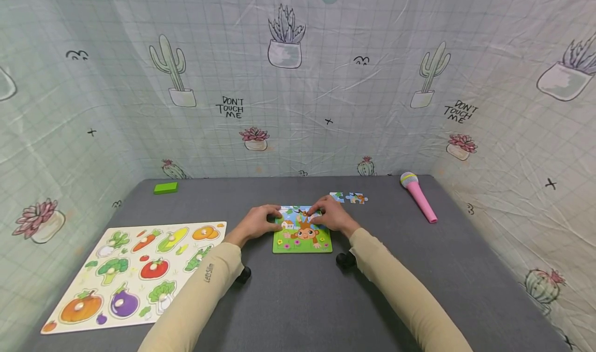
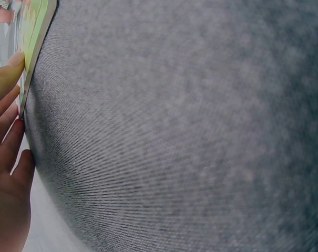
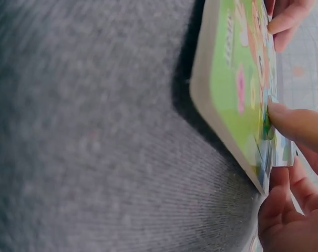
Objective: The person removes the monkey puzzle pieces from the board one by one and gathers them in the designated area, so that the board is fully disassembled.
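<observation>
A small jigsaw puzzle (image 1: 296, 242) with a cartoon monkey lies on the grey table in front of me. My left hand (image 1: 257, 221) holds it by the left side, thumb on the edge and fingers at the upper left corner; in the left wrist view the thumb (image 2: 9, 79) meets the board's border. At the puzzle's upper right, my right hand (image 1: 331, 213) pinches a puzzle piece (image 3: 283, 149) between thumb and fingers, over the board. That hand hides part of the upper right corner. Two loose puzzle pieces (image 1: 356, 198) lie just behind the right hand.
On the left lies a large vegetable peg board (image 1: 135, 259), partly behind my left sleeve. A green block (image 1: 165, 188) is at the back left, and a pink toy microphone (image 1: 421, 199) at the back right. A patterned cloth (image 1: 298, 98) hangs behind the table.
</observation>
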The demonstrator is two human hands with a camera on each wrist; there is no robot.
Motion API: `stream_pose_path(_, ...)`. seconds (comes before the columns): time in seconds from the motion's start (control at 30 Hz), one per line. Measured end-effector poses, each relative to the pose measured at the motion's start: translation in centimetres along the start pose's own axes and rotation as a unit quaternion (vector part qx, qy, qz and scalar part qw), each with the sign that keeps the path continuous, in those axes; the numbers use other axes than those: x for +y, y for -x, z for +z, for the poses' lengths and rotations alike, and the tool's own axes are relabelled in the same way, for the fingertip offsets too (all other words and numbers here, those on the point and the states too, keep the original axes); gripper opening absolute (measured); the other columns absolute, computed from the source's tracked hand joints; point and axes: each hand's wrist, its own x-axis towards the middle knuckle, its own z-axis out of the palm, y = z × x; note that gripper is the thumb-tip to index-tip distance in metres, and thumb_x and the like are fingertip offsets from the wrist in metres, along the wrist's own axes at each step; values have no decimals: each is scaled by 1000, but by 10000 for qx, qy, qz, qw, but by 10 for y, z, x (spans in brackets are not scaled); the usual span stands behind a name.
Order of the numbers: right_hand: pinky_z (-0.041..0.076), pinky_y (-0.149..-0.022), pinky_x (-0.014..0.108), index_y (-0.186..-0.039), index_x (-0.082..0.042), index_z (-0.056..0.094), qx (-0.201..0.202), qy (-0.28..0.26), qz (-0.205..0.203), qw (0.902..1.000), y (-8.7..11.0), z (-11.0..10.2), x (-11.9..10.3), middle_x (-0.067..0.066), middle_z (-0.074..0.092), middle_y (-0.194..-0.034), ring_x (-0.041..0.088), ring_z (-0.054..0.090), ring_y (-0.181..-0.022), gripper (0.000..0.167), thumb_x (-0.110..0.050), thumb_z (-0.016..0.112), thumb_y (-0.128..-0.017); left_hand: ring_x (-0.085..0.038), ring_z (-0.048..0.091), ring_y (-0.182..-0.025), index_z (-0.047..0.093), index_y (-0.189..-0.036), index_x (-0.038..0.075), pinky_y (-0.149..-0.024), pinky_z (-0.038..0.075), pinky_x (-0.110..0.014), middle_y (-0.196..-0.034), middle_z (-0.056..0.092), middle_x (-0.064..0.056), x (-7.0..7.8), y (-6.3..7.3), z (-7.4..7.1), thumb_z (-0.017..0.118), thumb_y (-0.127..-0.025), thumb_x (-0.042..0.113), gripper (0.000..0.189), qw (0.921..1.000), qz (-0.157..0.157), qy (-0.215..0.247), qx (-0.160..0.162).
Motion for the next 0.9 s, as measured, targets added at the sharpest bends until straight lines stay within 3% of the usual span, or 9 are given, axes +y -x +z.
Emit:
stream_pose_path(0.13,43,-80,41,-100,-9,74,63,-90,80,9999,-1,-1,2,11,47,-121,27,44,-95,13,-6,73,-87,-32,42,-136,71,-113,8,-112,33,-48,-143,52,-9,0,-1,1,76,-86,19,30,10000,25,-7,23)
stream_pose_path(0.27,46,-79,39,-111,-8,72,69,-247,128,9996,1,-3,4,11,52,-126,25,50,-99,22,-8,71,-90,-33,42,-135,71,-114,7,-112,33,-49,-143,52,-9,0,-1,0,76,-86,19,31,10000,39,-41,30)
stream_pose_path(0.47,48,-78,39,-121,-10,68,126,-827,481,9953,5,-9,15,10,55,-131,27,55,-100,28,-12,68,-93,-33,42,-135,71,-114,7,-112,33,-49,-143,52,-9,0,0,0,76,-86,20,31,10000,48,-70,8)
stream_pose_path(0.67,48,-91,45,-127,-12,64,217,-1067,686,9917,12,-21,23,13,46,-144,34,50,-121,31,-14,64,-96,-32,42,-136,71,-114,7,-113,33,-48,-143,52,-8,0,0,0,76,-86,20,32,10000,0,-58,-3)
stream_pose_path(0.8,47,-90,45,-134,-10,59,525,-1259,932,9863,18,-37,34,16,41,-148,36,49,-122,34,-10,55,-100,-32,42,-136,71,-115,8,-112,33,-48,-143,52,-8,-1,-1,1,76,-86,21,32,10000,2,-81,-15)
stream_pose_path(0.9,45,-88,44,-137,-9,56,1019,-1381,1177,9781,21,-53,45,17,40,-147,34,47,-121,37,-6,50,-100,-32,42,-136,71,-115,8,-112,33,-48,-143,52,-8,-1,-1,1,76,-86,21,32,10000,5,-95,2)
